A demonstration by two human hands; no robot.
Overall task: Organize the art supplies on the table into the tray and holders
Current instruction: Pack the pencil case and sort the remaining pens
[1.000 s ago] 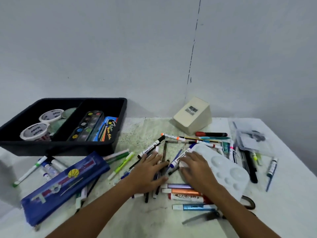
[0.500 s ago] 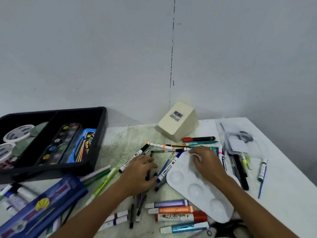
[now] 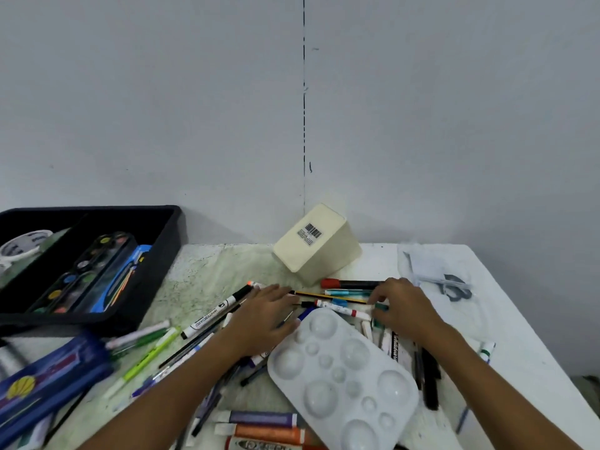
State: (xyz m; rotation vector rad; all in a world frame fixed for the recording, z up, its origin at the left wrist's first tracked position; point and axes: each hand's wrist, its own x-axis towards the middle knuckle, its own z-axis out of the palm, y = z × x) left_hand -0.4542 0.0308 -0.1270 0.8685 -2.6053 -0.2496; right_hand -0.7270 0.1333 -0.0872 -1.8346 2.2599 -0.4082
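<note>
Both hands lie spread on scattered markers (image 3: 337,307): left hand (image 3: 263,315) at nine o'clock of the white palette (image 3: 344,375), right hand (image 3: 404,306) at one.

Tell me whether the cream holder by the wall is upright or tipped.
Tipped. The cream holder lies tilted on the table, its barcoded base facing up toward the camera; its opening is not visible.

Tray (image 3: 168,228) far left, palette (image 3: 344,371) front-centre, holder (image 3: 316,243) behind.
</note>
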